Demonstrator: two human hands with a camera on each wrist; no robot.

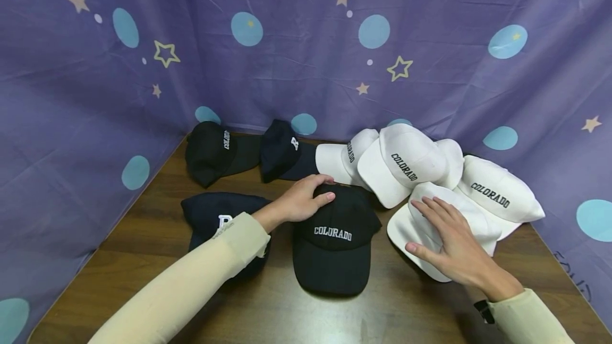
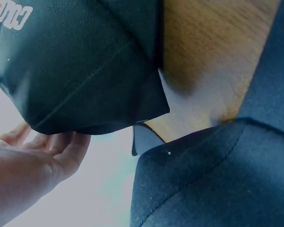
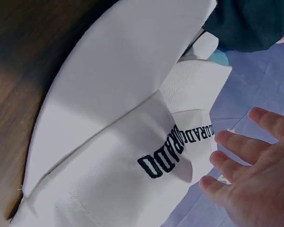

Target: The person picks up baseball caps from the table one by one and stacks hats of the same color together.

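Left hand: my left hand (image 1: 301, 200) rests on the crown of the black COLORADO cap (image 1: 333, 240), fingers curled lightly over its back edge; from the left wrist view the fingers (image 2: 61, 151) sit under the rim of the crown, so I judge it a loose hold, not a firm one.
Right hand: my right hand (image 1: 449, 243) lies flat with fingers straight and spread on the nearest white cap (image 1: 421, 232), holding nothing.
Black cap's place: middle of the worktop (image 1: 334, 317), brim towards me, just beside the navy cap (image 1: 215, 216) under my left sleeve.
White caps: a loose pile to the right, overlapping one another; two more white COLORADO caps (image 1: 411, 161) lie behind the one I touch.
Far row: a black cap (image 1: 210, 150) and a dark cap (image 1: 282, 147) by the starry curtain (image 1: 306, 41).
Doing it well: I judge it best to close thumb and fingers round the crown's back before lifting, and to keep the flat hand steady so the pile does not slide.
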